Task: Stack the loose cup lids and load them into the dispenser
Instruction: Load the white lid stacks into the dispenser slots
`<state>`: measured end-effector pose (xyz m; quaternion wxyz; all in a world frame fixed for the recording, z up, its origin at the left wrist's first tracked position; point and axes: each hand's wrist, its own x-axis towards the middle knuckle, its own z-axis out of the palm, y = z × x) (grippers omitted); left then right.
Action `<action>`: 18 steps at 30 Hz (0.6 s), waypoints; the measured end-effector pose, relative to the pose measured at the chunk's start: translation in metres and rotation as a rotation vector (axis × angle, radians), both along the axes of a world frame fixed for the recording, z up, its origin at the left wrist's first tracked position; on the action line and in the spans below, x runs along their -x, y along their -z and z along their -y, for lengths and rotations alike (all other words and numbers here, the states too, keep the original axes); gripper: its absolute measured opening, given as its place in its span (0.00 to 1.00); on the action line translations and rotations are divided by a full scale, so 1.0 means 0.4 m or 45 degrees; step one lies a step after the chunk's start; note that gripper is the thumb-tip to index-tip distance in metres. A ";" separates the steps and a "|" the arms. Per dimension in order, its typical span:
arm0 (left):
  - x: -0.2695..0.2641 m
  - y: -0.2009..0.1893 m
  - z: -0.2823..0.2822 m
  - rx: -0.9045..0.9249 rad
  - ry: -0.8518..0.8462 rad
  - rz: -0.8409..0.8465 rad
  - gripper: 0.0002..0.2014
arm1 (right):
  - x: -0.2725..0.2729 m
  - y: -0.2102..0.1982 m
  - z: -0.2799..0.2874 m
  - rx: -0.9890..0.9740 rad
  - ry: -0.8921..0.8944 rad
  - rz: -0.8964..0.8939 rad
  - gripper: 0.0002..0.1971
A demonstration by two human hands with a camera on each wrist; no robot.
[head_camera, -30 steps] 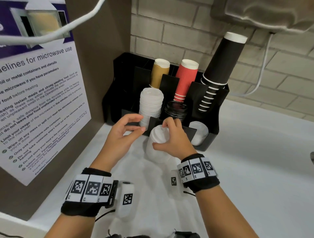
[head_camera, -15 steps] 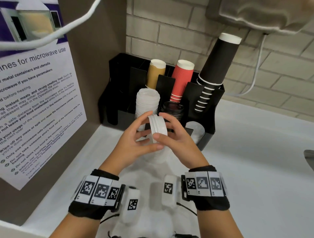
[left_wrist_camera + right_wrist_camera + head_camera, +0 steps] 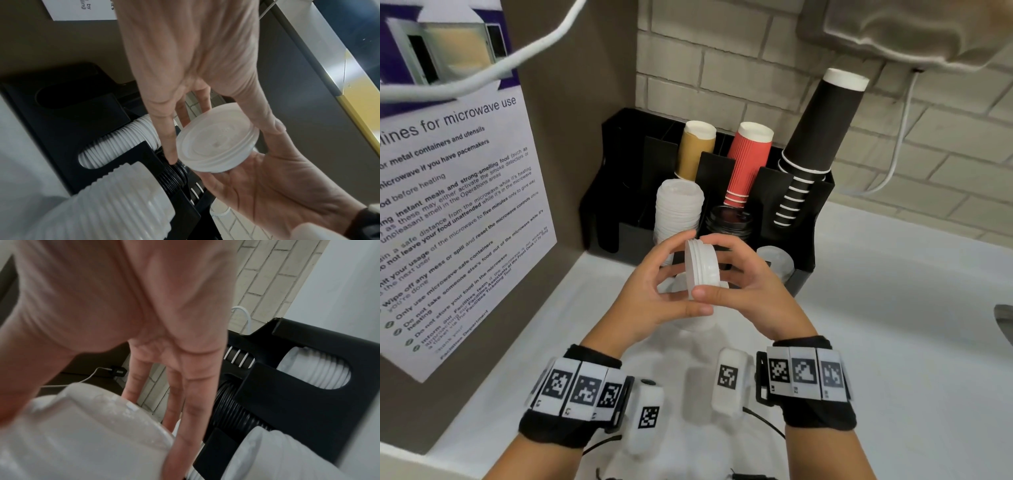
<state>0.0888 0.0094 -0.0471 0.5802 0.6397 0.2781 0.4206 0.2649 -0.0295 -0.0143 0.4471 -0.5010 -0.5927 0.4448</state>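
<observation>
A short stack of white cup lids (image 3: 700,263) stands on edge in the air in front of the black dispenser (image 3: 804,219). My left hand (image 3: 681,274) holds its left face, thumb below and fingers over the top. From the other side my right hand (image 3: 722,270) grips it, thumb at the bottom rim. In the left wrist view the lids (image 3: 218,146) sit between my left thumb and fingers, with the right palm beneath. A longer stack of white lids (image 3: 102,211) lies on the counter under my hands. The dispenser's left front slot holds a tall white lid stack (image 3: 678,212).
Black lids (image 3: 729,221) fill the middle front slot and more white lids (image 3: 774,260) the right one. Tan, red and black cup stacks (image 3: 818,137) lean out of the back slots. A wall with a microwave notice (image 3: 458,222) stands close on the left. White counter (image 3: 893,325) stretches right.
A second ago my right hand was on lids low over the counter and my left hand was open beside them. Both hands now hold a short stack raised on edge.
</observation>
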 end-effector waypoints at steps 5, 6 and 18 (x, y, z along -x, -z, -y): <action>-0.006 0.003 -0.002 0.040 0.035 0.044 0.49 | 0.000 -0.001 0.004 -0.038 0.016 0.015 0.30; -0.005 0.003 -0.003 0.037 0.030 0.047 0.48 | -0.006 -0.005 0.005 -0.056 0.039 0.026 0.30; 0.047 -0.001 -0.024 -0.090 -0.300 0.003 0.15 | -0.293 -0.050 -0.139 -0.021 0.591 0.771 0.33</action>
